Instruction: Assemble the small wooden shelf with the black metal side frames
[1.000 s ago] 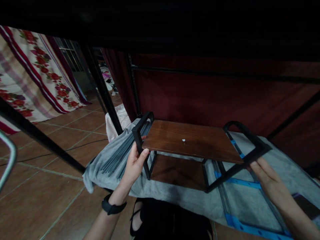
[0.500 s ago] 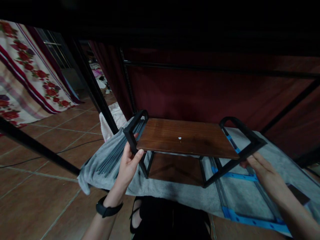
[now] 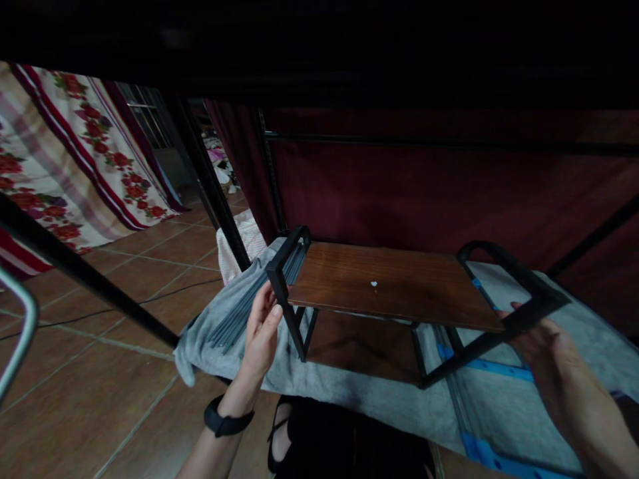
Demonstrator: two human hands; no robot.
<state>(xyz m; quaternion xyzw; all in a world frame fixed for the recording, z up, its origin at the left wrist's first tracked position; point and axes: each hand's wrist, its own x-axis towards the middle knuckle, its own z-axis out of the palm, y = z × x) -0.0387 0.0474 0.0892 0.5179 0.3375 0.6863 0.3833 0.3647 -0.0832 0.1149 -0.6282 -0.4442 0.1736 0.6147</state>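
Observation:
A two-tier shelf with dark wood boards [image 3: 394, 279] and a black metal frame stands on a grey cloth [image 3: 359, 399]. My left hand [image 3: 262, 332] is beside its left frame side, fingers partly behind the black bar and thumb apart from it. At the other end my right hand [image 3: 564, 372], slightly blurred, has its fingers loosely at the right frame side [image 3: 536, 299], some of them behind the bar. Neither hand is closed tightly. A small white mark [image 3: 374, 284] shows on the upper board.
Grey rods [image 3: 234, 319] lie in a bundle left of the shelf. Blue-ended rod pieces [image 3: 489, 456] lie to the right. Black metal posts [image 3: 224, 219] and a dark overhead edge frame the space. A dark red curtain [image 3: 369, 193] hangs behind. A cable [image 3: 110, 309] crosses the tiled floor.
The view has shifted left, so the shelf appears farther right. My left thumb has come off the board's edge. My right hand has changed position at the frame.

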